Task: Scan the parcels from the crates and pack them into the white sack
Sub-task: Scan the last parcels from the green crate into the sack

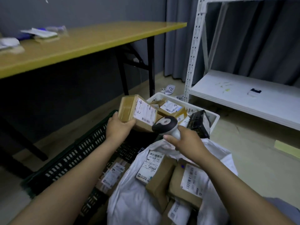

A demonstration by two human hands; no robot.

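Parcel (127, 108): held above the sack (129, 192), my left hand (119, 127) curled round its lower edge, label (145, 113) turned to face the scanner (164, 125).
Scanner: also above the sack, my right hand (186, 140) wrapped round its handle, head aimed at that label for reading.

A yellow-topped folding table (90, 41) on black legs stood before a dim grey wall (81, 10); grey curtains (178, 38) hung behind a white metal shelving rack (194, 46), and the floor (259, 151) was pale beige.
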